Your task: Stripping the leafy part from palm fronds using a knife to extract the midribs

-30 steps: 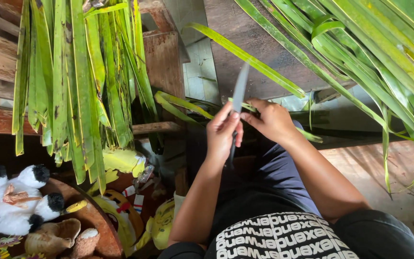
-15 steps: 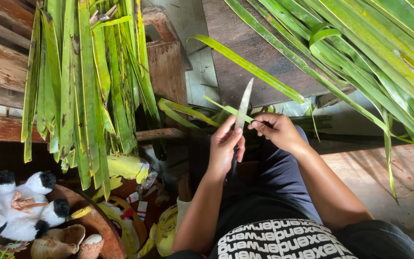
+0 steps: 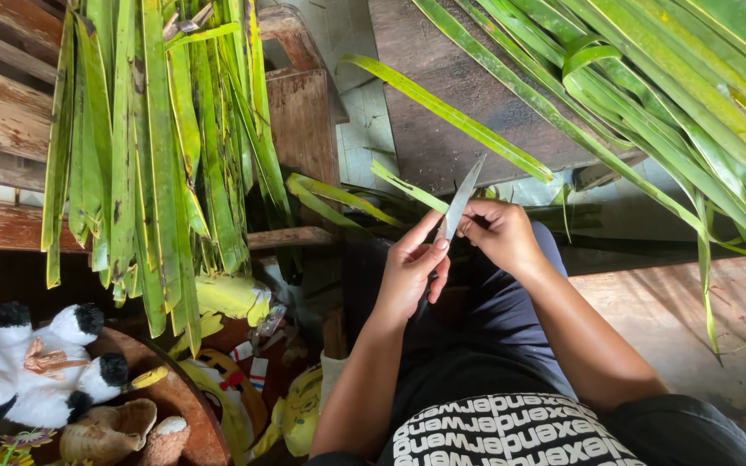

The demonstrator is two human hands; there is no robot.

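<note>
Left hand pinching the blade low down, fingers closed on it; right hand curled tight round its other edge. Blade held up over the lap, tipped more to the right than a moment ago, hands lower and closer. Looks like slow, careful work. Just past the tip, a long leaf. More leaves hanging left, soft toy below, well apart.

Leaf strip: pale grey-green.
Hanging leaf bundle: green, yellow edges, dark brown spots.
Fronds: bright green.
Plush toy: white body, black tips, brown patch.
Shirt: black, white lettering pattern.
Trousers: dark navy.
Bench: reddish-brown wood.
</note>
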